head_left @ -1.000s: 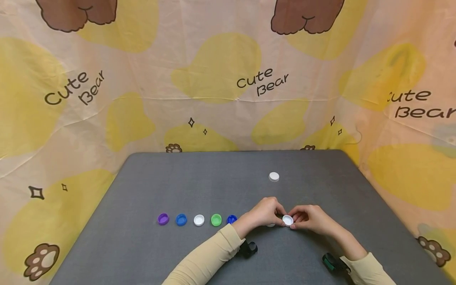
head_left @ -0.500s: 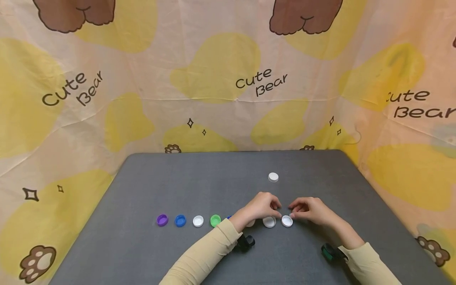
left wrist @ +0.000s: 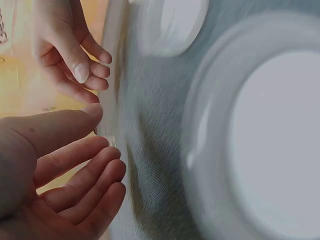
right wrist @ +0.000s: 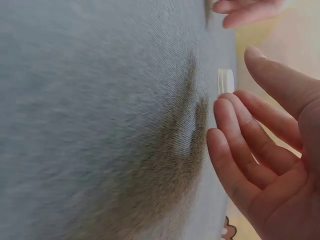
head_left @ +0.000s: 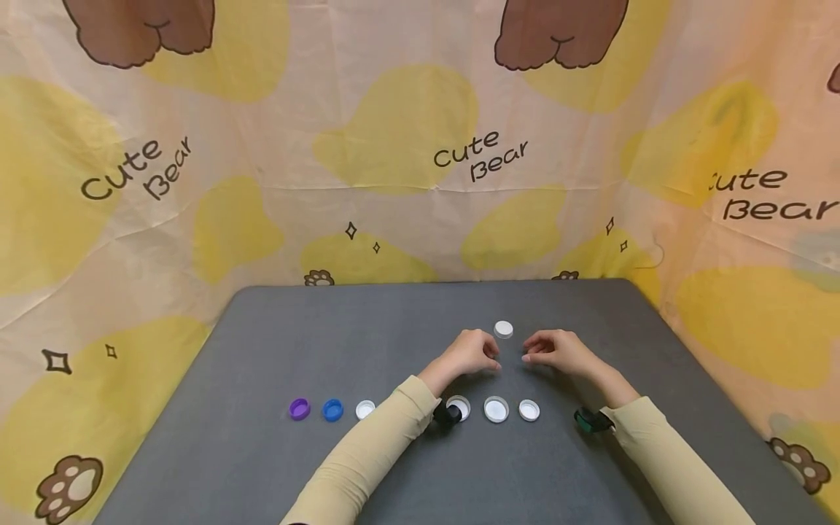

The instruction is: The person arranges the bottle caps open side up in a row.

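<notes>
My left hand [head_left: 469, 353] and right hand [head_left: 561, 352] hover over the table, both without anything in their loosely bent fingers. Just beyond them, between the two, lies a white bottle cap [head_left: 503, 329]; the right wrist view shows this far cap [right wrist: 226, 81] past the fingertips. Nearer me runs a row of caps: purple [head_left: 300, 409], blue [head_left: 332, 410] and white [head_left: 365, 409] on the left. Its right end has a white cap partly behind the wrist camera [head_left: 459, 407], a wide white cap [head_left: 496, 410] and a smaller white cap [head_left: 529, 410]. My left sleeve hides the green and dark blue caps.
The grey table [head_left: 275, 474] has its far edge against a printed cloth backdrop [head_left: 394, 124]. Black cameras are strapped at both wrists, the left camera [head_left: 448, 415] overlapping the row in the head view.
Both hands have let go of the smaller white cap at the row's right end. They have lifted away and moved forward toward the far white cap.
</notes>
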A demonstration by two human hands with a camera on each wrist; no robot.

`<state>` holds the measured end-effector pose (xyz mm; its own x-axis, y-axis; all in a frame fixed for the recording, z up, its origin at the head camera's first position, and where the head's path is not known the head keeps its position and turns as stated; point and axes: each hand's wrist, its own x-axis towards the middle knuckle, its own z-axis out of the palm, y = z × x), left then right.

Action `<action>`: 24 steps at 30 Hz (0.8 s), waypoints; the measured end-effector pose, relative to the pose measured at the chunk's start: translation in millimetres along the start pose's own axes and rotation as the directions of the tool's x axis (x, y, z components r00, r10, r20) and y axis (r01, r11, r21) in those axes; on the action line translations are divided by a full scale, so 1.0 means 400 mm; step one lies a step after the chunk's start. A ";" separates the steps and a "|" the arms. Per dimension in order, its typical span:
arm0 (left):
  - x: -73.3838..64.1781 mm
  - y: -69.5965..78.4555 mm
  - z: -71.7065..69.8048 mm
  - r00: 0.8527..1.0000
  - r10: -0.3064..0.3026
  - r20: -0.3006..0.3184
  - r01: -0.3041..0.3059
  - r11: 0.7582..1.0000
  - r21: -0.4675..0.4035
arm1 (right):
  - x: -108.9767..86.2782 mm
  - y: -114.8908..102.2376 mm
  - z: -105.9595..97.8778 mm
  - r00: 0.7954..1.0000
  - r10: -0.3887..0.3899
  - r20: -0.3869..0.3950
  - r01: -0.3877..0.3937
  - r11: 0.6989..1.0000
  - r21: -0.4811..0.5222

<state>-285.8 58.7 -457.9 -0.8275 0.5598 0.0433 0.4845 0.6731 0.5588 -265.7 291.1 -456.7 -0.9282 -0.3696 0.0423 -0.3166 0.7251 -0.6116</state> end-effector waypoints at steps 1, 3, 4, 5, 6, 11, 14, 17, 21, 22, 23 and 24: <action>0.008 -0.004 -0.004 1.000 -0.008 -0.006 0.008 1.000 0.001 | 0.010 0.003 -0.001 1.000 -0.001 -0.003 0.001 1.000 -0.006; 0.024 -0.011 -0.010 1.000 -0.026 -0.013 0.026 1.000 -0.001 | 0.029 0.007 -0.002 1.000 0.004 -0.016 -0.004 1.000 -0.012; 0.032 -0.014 -0.013 0.999 -0.036 -0.017 0.035 0.999 -0.008 | 0.037 0.009 -0.002 1.000 0.009 -0.022 -0.009 1.000 -0.014; 0.039 -0.017 -0.015 0.999 -0.044 -0.020 0.044 0.999 -0.010 | 0.045 0.010 -0.003 1.000 0.011 -0.029 -0.011 1.000 -0.015; 0.046 -0.021 -0.016 0.998 -0.056 -0.020 0.056 0.998 -0.013 | 0.052 0.011 -0.004 0.999 0.015 -0.032 -0.015 1.000 -0.017; 0.075 -0.036 -0.019 0.992 -0.119 -0.030 0.118 0.992 -0.044 | 0.084 0.017 -0.001 0.997 0.061 -0.045 -0.062 0.998 -0.019; 0.088 -0.041 -0.018 0.986 -0.162 -0.041 0.158 0.984 -0.086 | 0.099 0.023 0.002 0.996 0.078 -0.049 -0.078 0.997 -0.009; 0.098 -0.043 -0.015 0.979 -0.195 -0.057 0.187 0.975 -0.121 | 0.111 0.028 0.007 0.995 0.082 -0.054 -0.083 0.997 -0.005; 0.110 -0.043 -0.010 0.974 -0.212 -0.079 0.200 0.971 -0.134 | 0.122 0.033 0.013 0.993 0.103 -0.060 -0.103 0.995 0.004; 0.112 -0.042 -0.009 0.974 -0.213 -0.082 0.201 0.970 -0.138 | 0.124 0.033 0.014 0.992 0.110 -0.061 -0.110 0.994 0.008; 0.115 -0.043 -0.007 0.973 -0.215 -0.086 0.203 0.970 -0.135 | 0.125 0.033 0.016 0.992 0.109 -0.062 -0.109 0.994 0.006; 0.118 -0.043 -0.006 0.972 -0.218 -0.090 0.205 0.970 -0.133 | 0.128 0.033 0.017 0.992 0.108 -0.063 -0.108 0.994 0.008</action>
<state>-333.8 72.4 -463.6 -0.9352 0.3540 -0.0054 0.2624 0.7031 0.6609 -315.9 277.8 -468.1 -0.9674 -0.2519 0.0255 -0.2132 0.7559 -0.6190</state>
